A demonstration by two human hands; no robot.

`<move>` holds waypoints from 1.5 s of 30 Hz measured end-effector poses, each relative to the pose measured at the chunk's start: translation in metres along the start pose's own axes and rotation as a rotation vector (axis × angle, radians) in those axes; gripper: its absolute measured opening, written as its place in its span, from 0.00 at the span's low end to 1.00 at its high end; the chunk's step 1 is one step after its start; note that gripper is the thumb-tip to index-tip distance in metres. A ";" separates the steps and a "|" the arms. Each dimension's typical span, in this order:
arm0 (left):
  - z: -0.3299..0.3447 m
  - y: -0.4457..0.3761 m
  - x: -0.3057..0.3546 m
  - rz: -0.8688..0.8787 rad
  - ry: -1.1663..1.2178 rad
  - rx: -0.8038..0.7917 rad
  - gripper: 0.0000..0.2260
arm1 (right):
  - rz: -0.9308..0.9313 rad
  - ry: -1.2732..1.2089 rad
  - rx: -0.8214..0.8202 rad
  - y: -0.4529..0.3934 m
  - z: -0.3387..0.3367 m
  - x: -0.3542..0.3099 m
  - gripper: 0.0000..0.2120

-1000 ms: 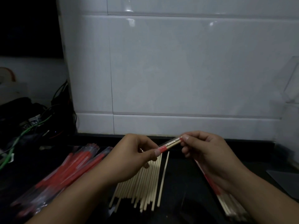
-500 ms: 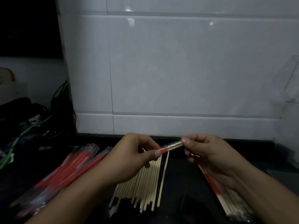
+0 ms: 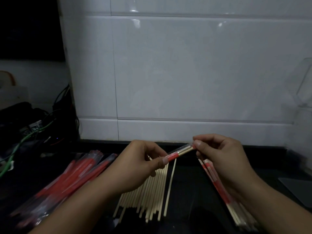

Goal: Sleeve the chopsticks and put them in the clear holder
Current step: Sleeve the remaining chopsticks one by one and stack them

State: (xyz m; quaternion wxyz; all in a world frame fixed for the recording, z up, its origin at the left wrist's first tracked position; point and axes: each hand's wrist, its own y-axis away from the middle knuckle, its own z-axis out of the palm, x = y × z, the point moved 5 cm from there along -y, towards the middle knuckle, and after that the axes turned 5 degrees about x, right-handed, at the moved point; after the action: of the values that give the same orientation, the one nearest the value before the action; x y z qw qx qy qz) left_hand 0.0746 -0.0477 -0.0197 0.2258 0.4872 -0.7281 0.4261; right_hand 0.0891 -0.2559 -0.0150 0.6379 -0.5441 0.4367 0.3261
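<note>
A dimly lit kitchen or food-service back counter: glossy white wall tiles (image 3: pixel 185 73) rise behind a black countertop (image 3: pixel 199 191), where loose bamboo chopsticks (image 3: pixel 152 191) lie fanned beside a heap of red-and-clear plastic sleeves (image 3: pixel 70 179). A clear acrylic holder (image 3: pixel 303 85) stands at the right edge, while tangled cables (image 3: pixel 30 132) crowd the dark left corner.

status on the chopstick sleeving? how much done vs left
Done: a batch of sleeved chopsticks lies under the right hand.
In hand: left hand and right hand pinch one pair in its red-and-clear sleeve.
Left: the bare chopsticks, the empty sleeves, and loading the clear holder at right.
</note>
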 end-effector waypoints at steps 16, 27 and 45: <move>0.000 0.001 0.004 -0.019 0.010 0.005 0.02 | 0.225 -0.186 -0.080 0.000 0.013 0.013 0.11; -0.002 0.004 0.006 -0.081 0.005 -0.086 0.03 | 0.158 -0.285 0.076 -0.006 -0.005 0.001 0.12; 0.008 0.006 0.012 -0.074 0.191 -0.132 0.03 | 0.251 -0.344 -0.063 0.003 0.013 0.007 0.15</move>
State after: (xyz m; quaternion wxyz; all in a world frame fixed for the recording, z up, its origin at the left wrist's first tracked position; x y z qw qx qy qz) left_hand 0.0647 -0.0598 -0.0180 0.3413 0.4547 -0.7113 0.4133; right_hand 0.0918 -0.2428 -0.0225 0.6402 -0.4413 0.3754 0.5045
